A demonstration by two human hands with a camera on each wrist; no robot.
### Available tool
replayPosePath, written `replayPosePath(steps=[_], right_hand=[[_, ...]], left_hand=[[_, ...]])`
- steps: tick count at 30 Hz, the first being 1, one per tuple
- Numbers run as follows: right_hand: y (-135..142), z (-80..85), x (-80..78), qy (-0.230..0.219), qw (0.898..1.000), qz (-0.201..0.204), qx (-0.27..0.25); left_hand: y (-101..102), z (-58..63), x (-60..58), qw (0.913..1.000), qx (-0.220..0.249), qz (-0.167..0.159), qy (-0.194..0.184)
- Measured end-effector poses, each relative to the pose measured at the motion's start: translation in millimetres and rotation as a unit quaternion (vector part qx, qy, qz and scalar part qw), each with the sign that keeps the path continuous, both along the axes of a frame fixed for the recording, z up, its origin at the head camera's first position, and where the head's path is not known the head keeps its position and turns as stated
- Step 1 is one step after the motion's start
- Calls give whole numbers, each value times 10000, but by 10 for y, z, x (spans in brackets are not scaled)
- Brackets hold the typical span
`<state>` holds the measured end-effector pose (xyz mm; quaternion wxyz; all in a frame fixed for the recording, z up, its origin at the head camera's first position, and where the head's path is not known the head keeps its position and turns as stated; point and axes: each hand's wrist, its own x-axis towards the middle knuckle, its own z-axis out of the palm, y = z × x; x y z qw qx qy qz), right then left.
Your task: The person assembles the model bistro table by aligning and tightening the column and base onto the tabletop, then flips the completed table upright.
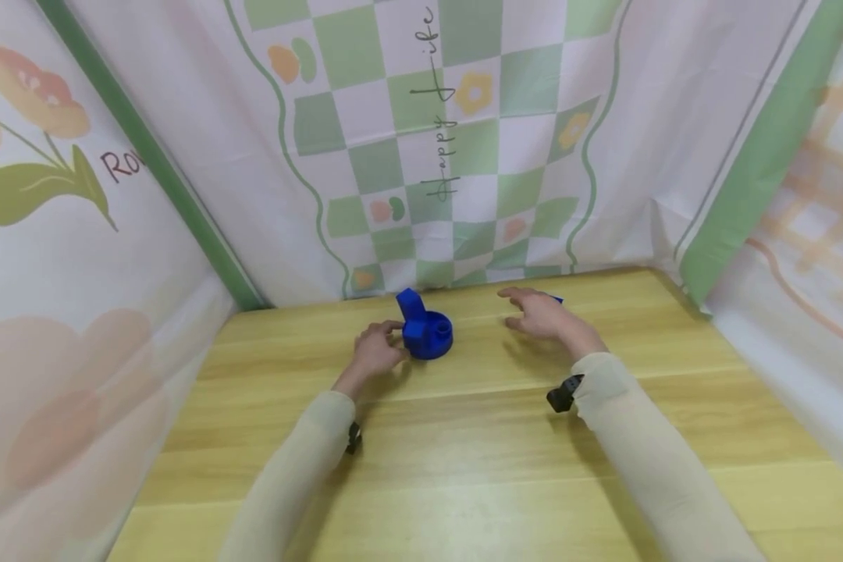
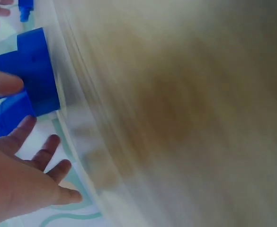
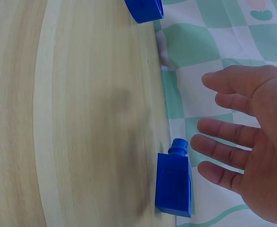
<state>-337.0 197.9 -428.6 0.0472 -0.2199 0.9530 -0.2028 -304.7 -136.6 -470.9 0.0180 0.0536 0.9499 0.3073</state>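
A blue round base (image 1: 439,349) with a small ring on top and an angled block (image 1: 409,305) rising from its left side stands near the back of the table. My left hand (image 1: 378,349) is right at its left edge, thumb and fingers spread around that side. The left wrist view shows the thumb overlapping the blue piece (image 2: 40,75), with the other fingers loosely apart. To the right, my right hand (image 1: 539,314) hovers with relaxed, spread fingers and holds nothing. Beside it, a blue rectangular block with a narrow ridged neck (image 3: 173,182) rests on the table, mostly hidden in the head view.
The wood-grain table (image 1: 457,468) meets a hanging checked cloth (image 1: 421,172) close behind the blue pieces. Printed cloth walls also enclose the left and right sides. A small black camera (image 1: 565,393) is strapped at the right wrist.
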Motion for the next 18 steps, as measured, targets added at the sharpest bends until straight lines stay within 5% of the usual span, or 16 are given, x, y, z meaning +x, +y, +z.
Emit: replayPosePath(steps=[9, 18], right_hand=[[24, 20, 26, -93, 10000, -10, -34], [166, -5, 7, 257, 9996, -75, 15]], left_hand=[[143, -4, 71, 9953, -965, -57, -94], [130, 28, 31, 9957, -803, 11, -453]])
